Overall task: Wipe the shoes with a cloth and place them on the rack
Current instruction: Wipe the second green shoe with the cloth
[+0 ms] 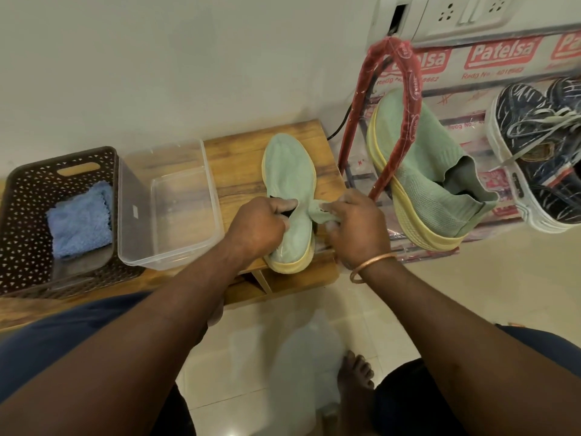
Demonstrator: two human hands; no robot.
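A pale green knit shoe with a yellow sole [287,171] lies on the wooden bench [232,158], toe pointing away from me. My left hand [257,226] grips the left side of its collar. My right hand [355,225] pinches the right side of the collar and pulls it outward. The matching green shoe [434,180] sits tilted on the rack [386,99], which has a red wrapped frame. A folded blue cloth [80,220] lies in the dark woven basket [19,215] at the left.
A clear plastic tub [138,247] stands between the basket and the shoe. A dark blue laced sneaker [540,152] rests on the rack's right side. A wall socket [465,11] is above the rack. My bare foot [355,376] is on the tiled floor.
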